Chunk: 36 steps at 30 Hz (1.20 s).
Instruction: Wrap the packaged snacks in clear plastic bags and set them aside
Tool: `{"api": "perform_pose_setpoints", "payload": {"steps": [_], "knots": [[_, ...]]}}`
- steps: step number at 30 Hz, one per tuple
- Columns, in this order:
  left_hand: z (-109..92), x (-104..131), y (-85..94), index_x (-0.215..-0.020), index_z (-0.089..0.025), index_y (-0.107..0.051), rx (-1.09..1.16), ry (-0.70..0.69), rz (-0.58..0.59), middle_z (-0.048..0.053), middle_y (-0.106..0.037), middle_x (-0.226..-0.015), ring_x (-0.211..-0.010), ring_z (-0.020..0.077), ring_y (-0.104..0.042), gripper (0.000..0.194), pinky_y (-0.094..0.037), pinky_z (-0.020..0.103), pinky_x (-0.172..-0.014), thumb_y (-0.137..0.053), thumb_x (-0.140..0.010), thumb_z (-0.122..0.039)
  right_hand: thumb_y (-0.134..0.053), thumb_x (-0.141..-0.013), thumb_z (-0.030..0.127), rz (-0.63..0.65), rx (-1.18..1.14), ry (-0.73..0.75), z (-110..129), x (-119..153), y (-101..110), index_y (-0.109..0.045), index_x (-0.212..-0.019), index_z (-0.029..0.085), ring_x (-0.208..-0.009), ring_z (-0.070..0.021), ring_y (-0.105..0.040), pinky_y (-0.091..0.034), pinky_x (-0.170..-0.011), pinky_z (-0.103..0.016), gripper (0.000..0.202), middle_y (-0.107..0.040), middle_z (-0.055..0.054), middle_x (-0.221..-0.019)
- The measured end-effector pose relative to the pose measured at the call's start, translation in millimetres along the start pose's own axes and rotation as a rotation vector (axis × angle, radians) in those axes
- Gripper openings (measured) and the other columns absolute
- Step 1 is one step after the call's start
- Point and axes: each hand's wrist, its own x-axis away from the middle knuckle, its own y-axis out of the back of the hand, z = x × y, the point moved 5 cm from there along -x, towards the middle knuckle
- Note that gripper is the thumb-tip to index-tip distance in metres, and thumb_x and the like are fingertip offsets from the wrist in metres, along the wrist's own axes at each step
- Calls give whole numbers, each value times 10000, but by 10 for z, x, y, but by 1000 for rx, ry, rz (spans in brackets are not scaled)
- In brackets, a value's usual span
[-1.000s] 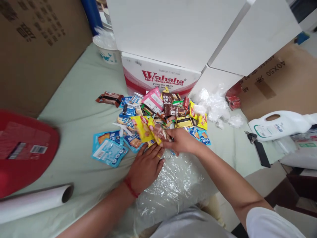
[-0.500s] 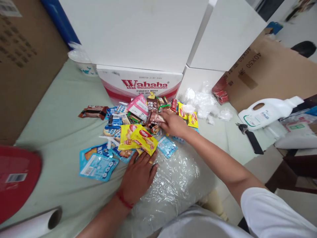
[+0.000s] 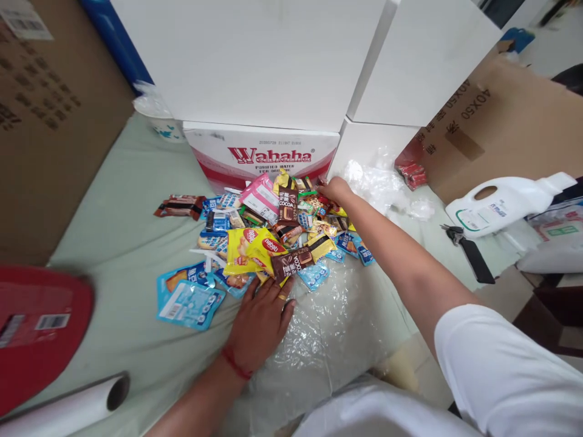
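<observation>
Apart, left hand (image 3: 259,320) and right hand (image 3: 337,191) touch the snack pile (image 3: 288,211).

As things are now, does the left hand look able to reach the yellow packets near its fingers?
Probably yes: the left hand is close to the yellow packets, whose tops look mostly free; only a brown packet overlaps their right end.

Pale tiled floor (image 3: 421,366) beside cloth-covered table (image 3: 116,188)

Soft, bright light casts faint shadows. Glints speckle the plastic film (image 3: 323,343) in front of the Wahaha carton (image 3: 268,153); left of it, the brown cardboard box (image 3: 59,176) looks stretched, its print blurred.
</observation>
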Motion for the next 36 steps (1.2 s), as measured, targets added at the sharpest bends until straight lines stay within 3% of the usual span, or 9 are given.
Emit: {"api": "perform_pose_setpoints", "payload": {"steps": [3, 6, 12, 15, 17, 20, 24, 29, 36], "knots": [[3, -2, 8, -1525, -168, -514, 13, 27, -21, 144, -678, -1415, -1308, 318, -617, 511, -333, 519, -1184, -477, -1048, -349, -840, -747, 300, 33, -144, -14, 18, 124, -102, -669, -862, 137, -837, -260, -704, -537, -710, -300, 263, -697, -94, -760], [10, -6, 3, -1533, -122, -489, 19, 40, -31, 174, -675, -1407, -1292, 320, -625, 550, -344, 510, -1176, -477, -1044, -374, -767, -794, 369, 76, -316, 31, -132, 433, -38, -632, -845, 165, -686, -179, -645, -524, -623, -268, 250, -662, -33, -729], [-20, -12, 28, -1558, -161, -473, 53, 52, 21, 134, -661, -1449, -1307, 303, -618, 537, -316, 523, -1208, -447, -1062, -365, -723, -744, 384, 219, -1047, 231, -910, 1551, 265, -608, -1048, 217, -699, -166, -648, -575, -624, -308, 366, -682, -27, -951], [-38, -14, 41, -1535, -240, -519, 76, 67, 75, 77, -614, -1519, -1340, 287, -602, 484, -292, 535, -1234, -420, -1079, -369, -620, -898, 405, 297, -775, 336, -1188, 2191, 114, -644, -1007, 207, -638, -160, -632, -542, -551, -287, 228, -709, -60, -944], [-37, -12, 38, -1520, -257, -541, 78, 80, 102, 63, -592, -1544, -1371, 281, -583, 473, -272, 541, -1254, -399, -1088, -389, -635, -940, 363, 377, -420, 543, -1200, 2601, -109, -685, -1114, 219, -989, -239, -721, -613, -818, -360, 231, -732, -112, -1157], [-46, -3, 26, -1532, -259, -529, 73, 93, 120, 57, -549, -1584, -1427, 274, -537, 487, -247, 542, -1278, -376, -1094, -411, -558, -1001, 319, 436, -74, 697, -1255, 3016, -445, -575, -1451, 264, -1412, -296, -566, -561, -1058, -424, 454, -526, -128, -1583], [-147, 24, 8, -1549, -256, -506, 61, 109, 123, 60, -492, -1628, -1477, 275, -486, 502, -221, 570, -1294, -370, -1093, -414, -463, -1035, 361, 343, 158, 536, -1652, 3091, -588, -485, -1558, 281, -1270, -292, -690, -646, -907, -423, 530, -303, -100, -1727], [-293, 26, -12, -1548, -242, -506, 41, 83, 128, 63, -443, -1658, -1529, 272, -420, 506, -218, 586, -1295, -357, -1094, -406, -426, -1050, 406, 259, 223, 455, -2144, 3026, -443, -430, -1596, 334, -1313, -258, -664, -650, -908, -397, 550, -351, -19, -1709], [-113, 47, 14, -1524, -204, -538, 2, 133, 111, 106, -546, -1581, -1438, 313, -524, 510, -283, 595, -1251, -341, -1088, -381, -445, -1026, 413, 186, 253, 372, -2361, 3002, -337, -456, -1581, 338, -1291, -269, -677, -653, -894, -422, 560, -425, -16, -1672]]}}
